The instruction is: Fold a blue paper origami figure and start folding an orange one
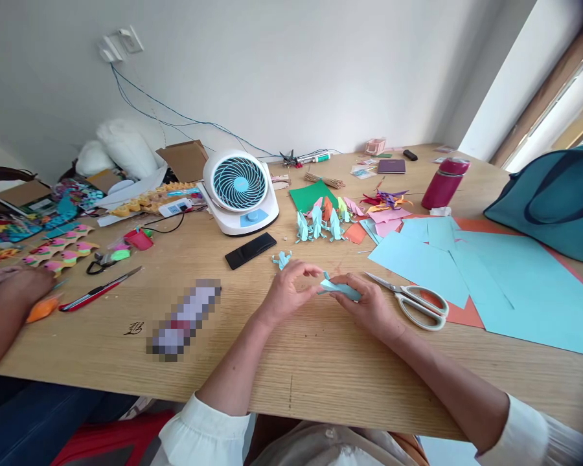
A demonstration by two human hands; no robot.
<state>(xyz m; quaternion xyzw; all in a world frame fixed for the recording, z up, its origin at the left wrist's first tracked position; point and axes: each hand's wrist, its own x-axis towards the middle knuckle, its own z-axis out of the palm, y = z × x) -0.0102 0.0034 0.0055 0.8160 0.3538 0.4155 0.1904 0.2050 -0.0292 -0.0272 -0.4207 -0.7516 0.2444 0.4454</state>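
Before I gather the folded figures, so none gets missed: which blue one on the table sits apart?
The small blue figure just beyond the left hand, near the black phone; the other blue figures cluster by the green paper.

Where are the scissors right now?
In the head view, the scissors lie on the wooden table just to the right of the right hand, with light-blue sheets beyond them.

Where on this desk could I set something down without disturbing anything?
Bare wood shows between the flat black phone and the slim red-and-black tool, and between the bare right forearm and the large light-blue paper sheet. It's crowded beyond the right hand, among folded light-blue paper figures.
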